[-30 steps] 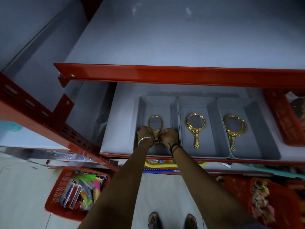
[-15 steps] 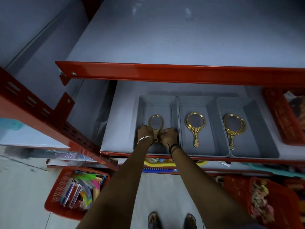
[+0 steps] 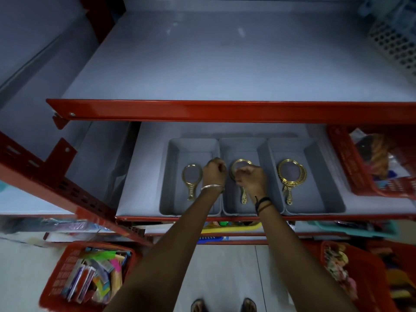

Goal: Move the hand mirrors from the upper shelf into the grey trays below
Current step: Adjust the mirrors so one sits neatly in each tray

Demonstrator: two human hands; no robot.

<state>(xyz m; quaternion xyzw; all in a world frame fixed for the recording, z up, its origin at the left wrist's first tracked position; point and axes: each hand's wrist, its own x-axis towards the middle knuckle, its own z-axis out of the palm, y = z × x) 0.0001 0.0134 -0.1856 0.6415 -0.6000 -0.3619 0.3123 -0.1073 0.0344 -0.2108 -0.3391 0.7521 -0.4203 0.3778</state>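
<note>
Head view — mirror point(image 3: 243, 194) under right hand point(image 3: 251, 180)

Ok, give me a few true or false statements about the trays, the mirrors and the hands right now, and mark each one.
1. Three grey trays sit side by side on the lower shelf. True.
2. The left tray is empty. False: a gold hand mirror lies in it.
3. The right hand is over the middle tray's mirror. True.
4. The right tray holds two stacked mirrors. True.
5. Mirrors remain on the upper shelf. False: none shows there.
6. The left hand wears no jewellery. False: a silver bangle circles its wrist.
</note>
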